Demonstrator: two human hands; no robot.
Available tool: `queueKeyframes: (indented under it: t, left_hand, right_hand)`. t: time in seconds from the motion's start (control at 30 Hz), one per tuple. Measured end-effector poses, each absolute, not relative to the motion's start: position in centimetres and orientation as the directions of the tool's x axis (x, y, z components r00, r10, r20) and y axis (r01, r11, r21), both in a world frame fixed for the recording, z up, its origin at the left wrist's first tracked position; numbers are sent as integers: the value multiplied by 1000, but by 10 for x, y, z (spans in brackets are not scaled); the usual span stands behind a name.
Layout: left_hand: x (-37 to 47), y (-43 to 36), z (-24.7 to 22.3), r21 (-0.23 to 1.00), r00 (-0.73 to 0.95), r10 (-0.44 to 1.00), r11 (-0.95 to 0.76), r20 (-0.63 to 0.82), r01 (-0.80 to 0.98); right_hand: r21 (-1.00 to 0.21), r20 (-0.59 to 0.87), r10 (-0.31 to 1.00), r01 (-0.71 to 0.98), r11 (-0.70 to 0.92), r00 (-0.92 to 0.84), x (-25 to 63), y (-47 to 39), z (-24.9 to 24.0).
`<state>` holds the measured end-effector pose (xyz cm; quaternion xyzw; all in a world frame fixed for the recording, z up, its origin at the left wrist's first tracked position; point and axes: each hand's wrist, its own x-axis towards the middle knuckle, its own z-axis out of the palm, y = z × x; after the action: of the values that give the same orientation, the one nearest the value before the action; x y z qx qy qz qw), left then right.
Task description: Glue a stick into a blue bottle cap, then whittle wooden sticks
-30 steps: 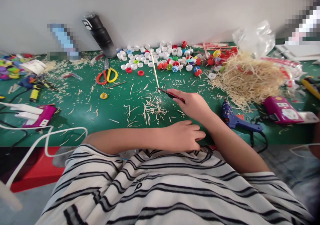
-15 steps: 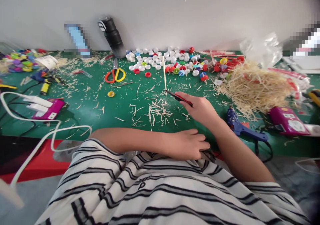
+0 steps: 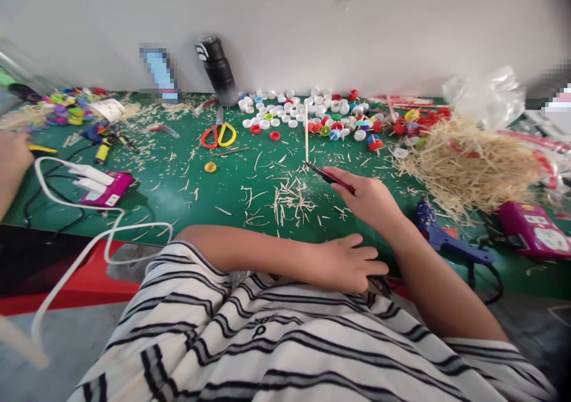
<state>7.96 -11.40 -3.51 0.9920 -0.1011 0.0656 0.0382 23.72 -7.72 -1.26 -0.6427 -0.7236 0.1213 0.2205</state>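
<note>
- The right hand (image 3: 372, 203) pinches a thin red-handled cutter (image 3: 331, 178), fingers closed round the handle, its tip touching the near end of a wooden stick (image 3: 306, 133) lying flat on the green table (image 3: 187, 194).
- The left hand (image 3: 348, 265) rests empty at the table's near edge, fingers loosely curled, holding nothing.
- Slivers of wood (image 3: 289, 197) lie scattered just under the tip.
- Judgement: short, shallow strokes away from the body would suit; the idle hand could steady the stick.
- Bottle caps (image 3: 289, 113) and yellow-and-red scissors (image 3: 218, 134) lie beyond.
</note>
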Motion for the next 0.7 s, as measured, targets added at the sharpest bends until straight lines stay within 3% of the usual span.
queueKeyframes:
  t: [0.4, 0.53, 0.7]
  left_hand:
    - [76, -104, -28, 69, 949, -220, -968, 225, -241]
    - [66, -85, 11, 75, 970, -132, -986, 205, -150]
    - [45, -41, 57, 247, 991, 45, -969, 128, 12]
  right_hand:
    - [-494, 199, 979, 858, 142, -48, 236, -78, -10]
    - [-509, 197, 980, 852, 122, -23, 239, -77, -8]
    - [-512, 169, 978, 837, 192, -120, 243, -80, -7]
